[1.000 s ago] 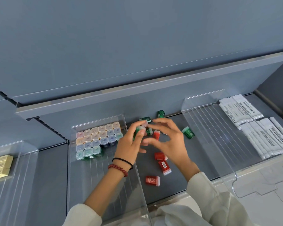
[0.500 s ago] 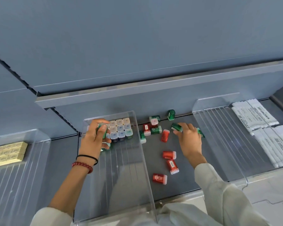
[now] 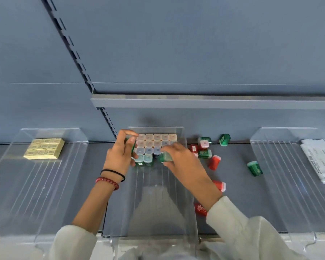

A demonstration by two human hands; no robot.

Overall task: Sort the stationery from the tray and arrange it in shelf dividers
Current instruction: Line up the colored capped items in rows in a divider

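A clear acrylic divider [image 3: 150,212] stands in the middle of the grey shelf, with several small pastel-capped boxes [image 3: 154,142] packed upright in rows at its back. My left hand [image 3: 119,156] grips a green box at the left end of those rows. My right hand [image 3: 178,162] reaches over the divider's right wall and holds another green box [image 3: 164,157] just in front of the rows. Loose green boxes [image 3: 254,168] and red boxes [image 3: 214,162] lie scattered on the shelf to the right of the divider.
A second clear divider [image 3: 36,184] on the left holds a block of yellow packs [image 3: 44,148]. A third divider [image 3: 289,175] on the right holds white packets [image 3: 321,158]. An upper shelf edge [image 3: 214,102] overhangs the back.
My right hand has picked up a green box from the loose pile and carried it left into the middle divider. My left hand stays at the rows with its green box. The view shifted left.
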